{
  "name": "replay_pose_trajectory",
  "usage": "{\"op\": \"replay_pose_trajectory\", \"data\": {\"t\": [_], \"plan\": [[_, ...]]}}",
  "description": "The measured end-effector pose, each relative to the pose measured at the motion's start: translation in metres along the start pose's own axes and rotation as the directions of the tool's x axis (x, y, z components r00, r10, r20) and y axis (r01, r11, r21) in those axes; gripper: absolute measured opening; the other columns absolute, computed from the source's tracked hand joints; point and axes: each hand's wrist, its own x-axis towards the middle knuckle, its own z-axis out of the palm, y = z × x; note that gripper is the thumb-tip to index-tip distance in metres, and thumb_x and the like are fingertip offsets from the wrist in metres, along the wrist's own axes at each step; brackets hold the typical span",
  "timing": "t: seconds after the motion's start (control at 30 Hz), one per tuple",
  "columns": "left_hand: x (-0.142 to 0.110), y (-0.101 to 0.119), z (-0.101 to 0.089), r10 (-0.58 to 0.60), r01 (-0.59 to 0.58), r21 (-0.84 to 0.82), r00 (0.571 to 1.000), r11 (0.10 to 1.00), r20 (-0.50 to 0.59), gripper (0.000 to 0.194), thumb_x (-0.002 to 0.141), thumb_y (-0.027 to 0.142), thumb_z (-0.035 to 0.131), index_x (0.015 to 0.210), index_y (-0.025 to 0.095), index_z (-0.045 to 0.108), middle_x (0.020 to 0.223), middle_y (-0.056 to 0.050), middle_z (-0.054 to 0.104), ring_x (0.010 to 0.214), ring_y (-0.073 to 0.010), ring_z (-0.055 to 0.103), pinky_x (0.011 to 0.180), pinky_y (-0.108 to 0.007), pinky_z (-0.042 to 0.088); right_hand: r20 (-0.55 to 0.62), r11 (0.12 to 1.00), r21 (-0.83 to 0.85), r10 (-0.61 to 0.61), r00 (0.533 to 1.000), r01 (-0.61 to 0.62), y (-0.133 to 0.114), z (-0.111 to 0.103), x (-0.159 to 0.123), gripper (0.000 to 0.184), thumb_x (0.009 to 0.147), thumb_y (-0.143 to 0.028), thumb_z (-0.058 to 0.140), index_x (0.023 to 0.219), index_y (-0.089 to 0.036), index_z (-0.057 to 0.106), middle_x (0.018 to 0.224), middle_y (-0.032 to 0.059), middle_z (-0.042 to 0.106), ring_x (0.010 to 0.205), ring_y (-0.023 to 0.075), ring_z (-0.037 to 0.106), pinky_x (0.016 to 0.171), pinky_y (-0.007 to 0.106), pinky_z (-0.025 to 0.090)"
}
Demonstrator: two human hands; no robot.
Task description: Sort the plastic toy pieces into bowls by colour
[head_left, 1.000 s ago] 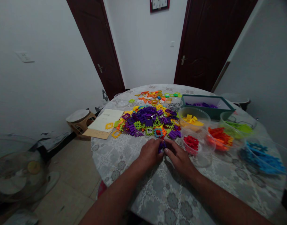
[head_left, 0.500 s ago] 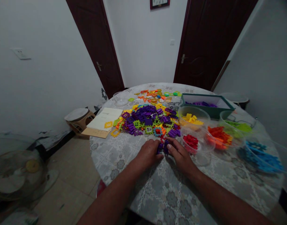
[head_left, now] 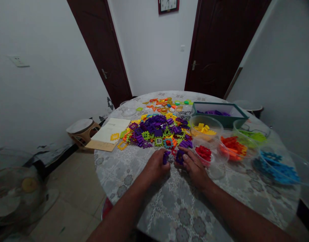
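Observation:
My left hand [head_left: 158, 164] is closed on a purple plastic building piece [head_left: 166, 157], which shows at its fingertips. Between thumb and fingers my right hand [head_left: 193, 164] grips a second purple building piece [head_left: 180, 157], square with an opening in it. A narrow gap separates the two pieces, just above the tablecloth. Right beyond the hands lies a large heap of interlocking building pieces [head_left: 158, 124], mostly purple with green, yellow and orange among them. Small red pieces [head_left: 174, 152] lie on the cloth between the hands and the heap.
Clear tubs stand on the right, with yellow pieces [head_left: 204, 128], red pieces [head_left: 203, 153], orange pieces [head_left: 232, 147], green pieces [head_left: 254, 135] and blue pieces [head_left: 279, 169]. Behind them is a green box [head_left: 221, 118] holding purple pieces. Paper [head_left: 110, 129] lies at the left edge.
My hands have moved slightly apart, and the two purple pieces, close together before, now have a gap between them. The view has shifted a little.

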Motion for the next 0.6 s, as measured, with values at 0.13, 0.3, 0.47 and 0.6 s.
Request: {"op": "replay_pose_trajectory", "data": {"t": [0.13, 0.3, 0.47, 0.6], "plan": [[0.006, -0.004, -0.013, -0.092, 0.077, -0.260, 0.995, 0.962, -0.048, 0.031, 0.080, 0.022, 0.066, 0.111, 0.024, 0.070, 0.097, -0.005, 0.072, 0.085, -0.0222, 0.064, 0.079, -0.036, 0.051, 0.015, 1.000, 0.023, -0.008, 1.000, 0.008, -0.003, 0.004, -0.001, 0.048, 0.097, -0.056, 0.056, 0.137, -0.029, 0.061, 0.121, 0.0093, 0.069, 0.105, 0.0261, 0.071, 0.085, 0.045, 0.063], [0.025, 0.008, -0.027, -0.242, 0.250, -0.715, 0.963, 0.653, 0.116, 0.038, 0.079, 0.031, 0.076, 0.115, 0.020, 0.071, 0.103, -0.008, 0.075, 0.089, -0.0222, 0.070, 0.073, -0.030, 0.054, 0.027, 0.992, -0.032, -0.118, 0.993, 0.118, -0.026, 0.009, -0.008, 0.045, 0.100, -0.051, 0.056, 0.140, -0.030, 0.059, 0.118, 0.0075, 0.069, 0.094, 0.0214, 0.071, 0.079, 0.038, 0.062], [0.048, 0.032, -0.027, -0.207, 0.280, -0.939, 0.949, 0.197, 0.240, 0.041, 0.075, 0.022, 0.083, 0.112, 0.017, 0.067, 0.099, -0.006, 0.074, 0.084, -0.0171, 0.072, 0.060, -0.019, 0.053, -0.028, 0.936, -0.080, -0.345, 0.938, 0.342, -0.063, 0.000, -0.015, 0.044, 0.099, -0.041, 0.062, 0.142, -0.031, 0.056, 0.134, 0.0071, 0.066, 0.119, 0.0240, 0.065, 0.104, 0.042, 0.052], [0.056, 0.034, -0.011, -0.223, 0.279, -0.960, 0.936, 0.004, 0.271, 0.039, 0.074, 0.016, 0.081, 0.110, 0.018, 0.065, 0.097, -0.006, 0.074, 0.084, -0.0195, 0.074, 0.056, -0.019, 0.054, -0.109, 0.914, -0.189, -0.383, 0.917, 0.359, -0.082, -0.020, -0.021, 0.046, 0.097, -0.036, 0.065, 0.141, -0.033, 0.056, 0.138, 0.0066, 0.064, 0.120, 0.0232, 0.064, 0.105, 0.042, 0.052]]}}
